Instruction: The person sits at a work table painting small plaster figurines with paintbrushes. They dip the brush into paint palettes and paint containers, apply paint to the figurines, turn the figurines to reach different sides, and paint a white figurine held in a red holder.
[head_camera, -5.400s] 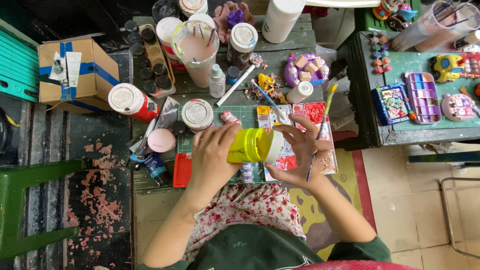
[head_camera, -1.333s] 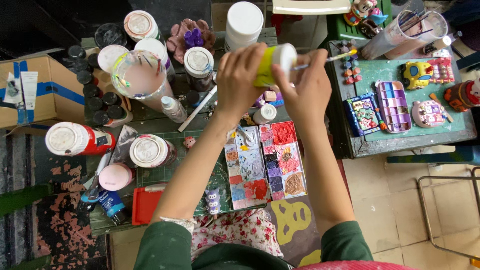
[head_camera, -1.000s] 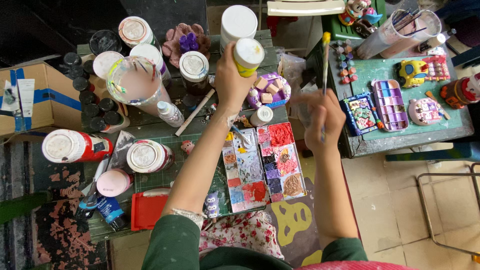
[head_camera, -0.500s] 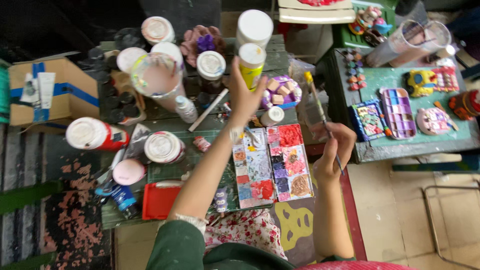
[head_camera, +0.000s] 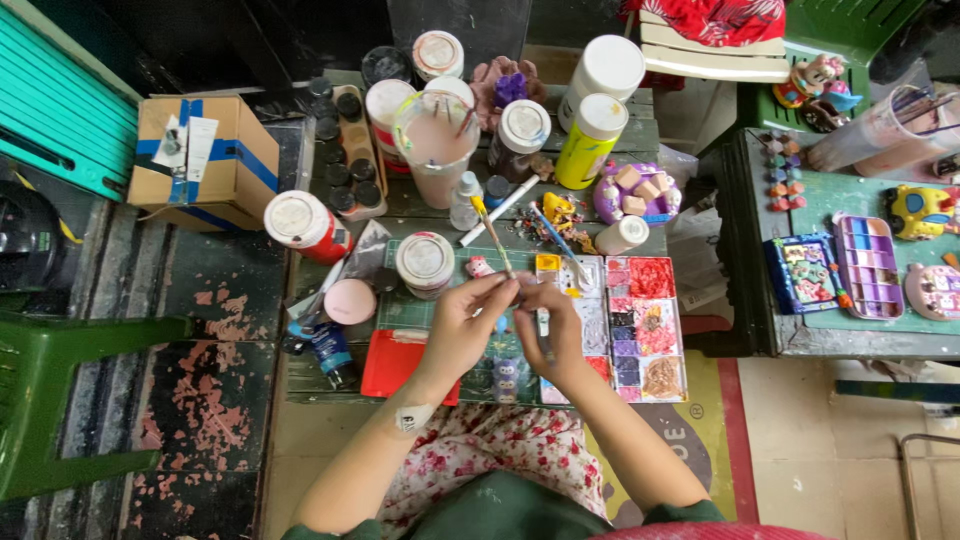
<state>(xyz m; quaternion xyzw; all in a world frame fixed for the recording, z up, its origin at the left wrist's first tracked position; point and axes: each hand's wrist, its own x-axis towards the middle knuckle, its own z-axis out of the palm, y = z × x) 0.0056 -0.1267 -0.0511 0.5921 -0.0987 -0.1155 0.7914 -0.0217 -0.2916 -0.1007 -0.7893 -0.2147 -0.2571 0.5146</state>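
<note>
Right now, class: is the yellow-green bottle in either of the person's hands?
No: the yellow-green bottle stands capped on the table, while both hands meet around a paintbrush.

Your left hand (head_camera: 462, 325) and right hand (head_camera: 550, 330) pinch a slim brush (head_camera: 493, 235) with a glossy yellow handle. Below lies a plastic paint palette (head_camera: 640, 325), its wells caked with rough, matt colour. The yellow bottle (head_camera: 588, 142) looks like smooth, shiny plastic; the cardboard box (head_camera: 205, 160) is matt paper, taped in blue.
</note>
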